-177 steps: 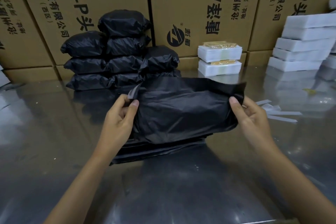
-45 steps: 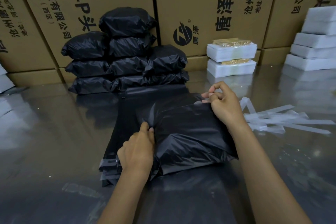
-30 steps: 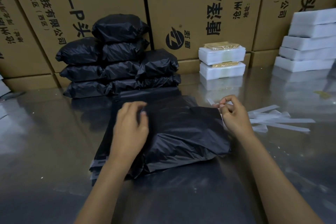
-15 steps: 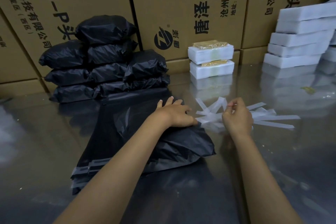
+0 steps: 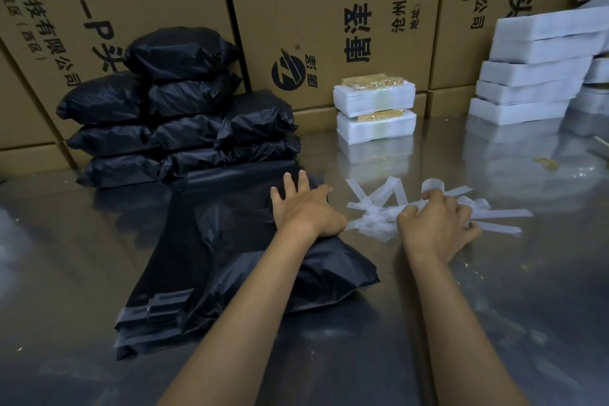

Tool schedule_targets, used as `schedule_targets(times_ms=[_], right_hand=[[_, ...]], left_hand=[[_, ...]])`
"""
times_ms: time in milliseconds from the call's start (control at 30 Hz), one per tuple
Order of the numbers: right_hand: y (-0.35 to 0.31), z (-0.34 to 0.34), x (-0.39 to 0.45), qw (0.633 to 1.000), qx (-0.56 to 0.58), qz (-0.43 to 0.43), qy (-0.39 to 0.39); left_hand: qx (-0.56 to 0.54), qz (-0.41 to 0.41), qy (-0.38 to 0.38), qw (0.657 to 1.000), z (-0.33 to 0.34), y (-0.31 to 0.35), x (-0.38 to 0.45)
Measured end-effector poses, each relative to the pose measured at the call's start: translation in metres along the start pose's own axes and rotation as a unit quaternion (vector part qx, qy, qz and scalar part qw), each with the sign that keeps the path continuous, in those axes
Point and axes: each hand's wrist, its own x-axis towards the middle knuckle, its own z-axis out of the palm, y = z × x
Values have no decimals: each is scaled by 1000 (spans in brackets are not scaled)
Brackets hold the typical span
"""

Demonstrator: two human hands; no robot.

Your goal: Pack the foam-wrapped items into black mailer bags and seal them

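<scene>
Head view: left hand (image 5: 304, 208), fingers spread, presses flat on filled mailer bag (image 5: 283, 260) at centre; right hand (image 5: 435, 227) at 3 o'clock pinches a liner strip (image 5: 431, 184). Bag looks soft, slippery, light; best gripped by its edges.

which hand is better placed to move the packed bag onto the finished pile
Left. The left hand already lies flat on the packed bag, nearest the finished pile; the right hand is busy at the peeled strips.

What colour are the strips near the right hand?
White, slightly translucent strips, seen in the head view.
</scene>
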Motion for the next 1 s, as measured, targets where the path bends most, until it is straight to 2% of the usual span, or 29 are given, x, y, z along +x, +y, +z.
schedule_targets(times_ms=[100,133,167,200,233,267,300,333,400,467,567,600,667,867,1000], right_hand=[[-10,-2,-5,997,38,-60,7],[-19,-2,-9,991,101,-85,-20],[-31,-3,-15,973,199,-87,-81],[-46,-6,-22,934,309,-64,-165],[-60,-9,-32,881,399,-29,-253],[-70,-9,-40,834,450,-8,-319],[-76,-8,-46,809,460,-13,-365],[-78,-6,-51,801,446,-29,-399],[-77,-4,-59,795,412,-51,-443],[-75,-3,-63,785,398,-43,-473],[-73,-3,-65,767,405,-31,-497],[-74,-2,-65,768,406,-27,-494],[-75,-3,-65,768,408,-5,-493],[-77,-10,-65,731,432,33,-528],[-94,-8,-62,754,364,11,-546]], left_hand=[[-35,29,80,996,9,-6,-3],[-54,38,90,994,10,-8,-3],[-83,49,86,992,8,-10,-2],[-138,60,76,986,3,-14,0],[-223,68,68,970,-5,-21,2],[-315,70,71,944,-14,-30,4],[-374,62,97,920,-22,-43,5],[-387,45,137,911,-28,-58,6],[-365,-11,191,911,-26,-94,7],[-411,-69,165,894,-9,-122,3],[-596,-93,98,792,17,-137,-7],[-613,-93,97,779,21,-138,-8],[-621,-98,101,771,25,-140,-4],[-601,-146,81,781,26,-143,-5],[-610,-131,51,780,27,-147,-8]])
